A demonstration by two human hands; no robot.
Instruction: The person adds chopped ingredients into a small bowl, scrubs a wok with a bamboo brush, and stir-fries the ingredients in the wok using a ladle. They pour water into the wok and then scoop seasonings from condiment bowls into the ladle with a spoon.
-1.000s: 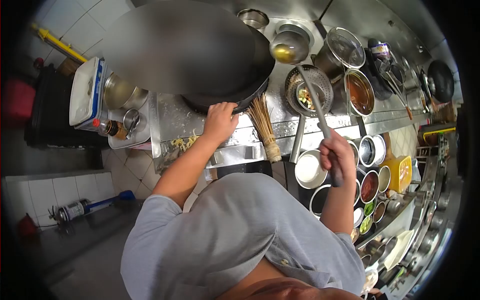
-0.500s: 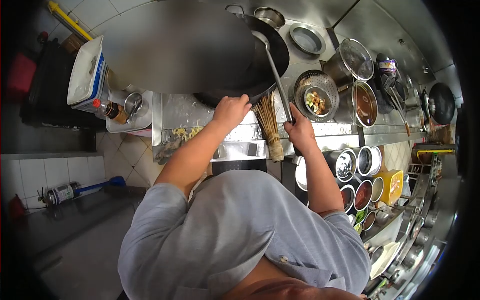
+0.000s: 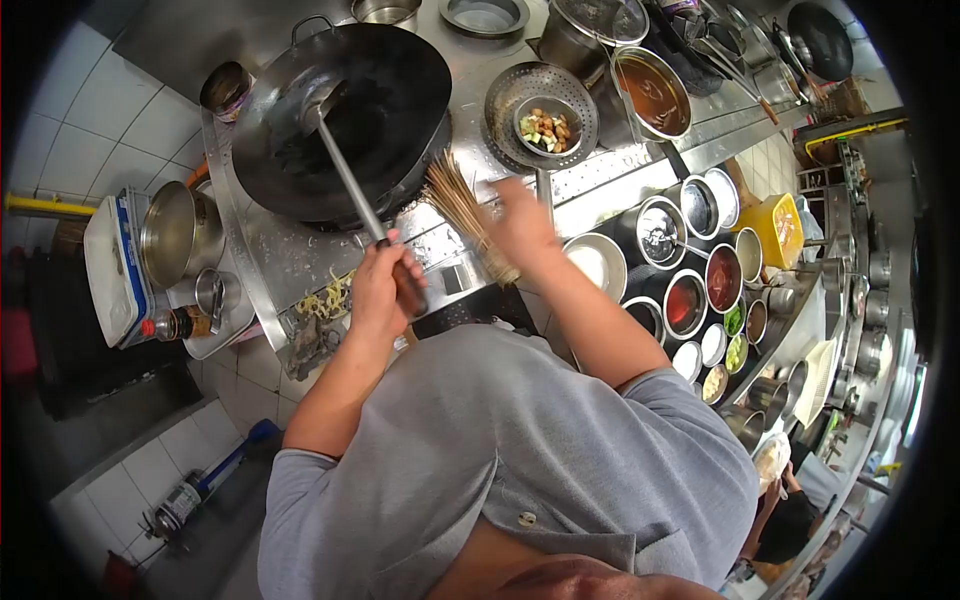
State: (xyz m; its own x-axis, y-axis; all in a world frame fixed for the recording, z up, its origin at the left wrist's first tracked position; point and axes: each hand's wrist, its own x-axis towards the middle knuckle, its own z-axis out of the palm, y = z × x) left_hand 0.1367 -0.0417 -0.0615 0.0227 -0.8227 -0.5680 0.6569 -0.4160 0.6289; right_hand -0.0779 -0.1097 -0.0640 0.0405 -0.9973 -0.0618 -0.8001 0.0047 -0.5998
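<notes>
My left hand (image 3: 380, 286) is closed around the dark handle of a long metal ladle (image 3: 345, 172). The ladle's bowl rests inside a large black wok (image 3: 405, 90), whose inside looks dark and wet. A bundled bamboo wok brush (image 3: 462, 205) leans on the stove edge to the right of the wok. Over the right side of that brush is my right hand (image 3: 527, 228), smeared by motion, so its finger positions are unclear. A perforated strainer (image 3: 497, 105) sits beyond it, carrying a small bowl of diced food (image 3: 545, 128).
A pot of brown liquid (image 3: 655, 90) stands right of the strainer. Several seasoning containers, including one with red liquid (image 3: 684, 305), fill the right side. On the left are a metal bowl (image 3: 170, 232) and a bottle (image 3: 178, 325). Food scraps (image 3: 325, 298) lie on the stove edge.
The ladle has passed from my right hand to my left, which has left the wok's rim. My right hand has moved toward the brush. The view has shifted right.
</notes>
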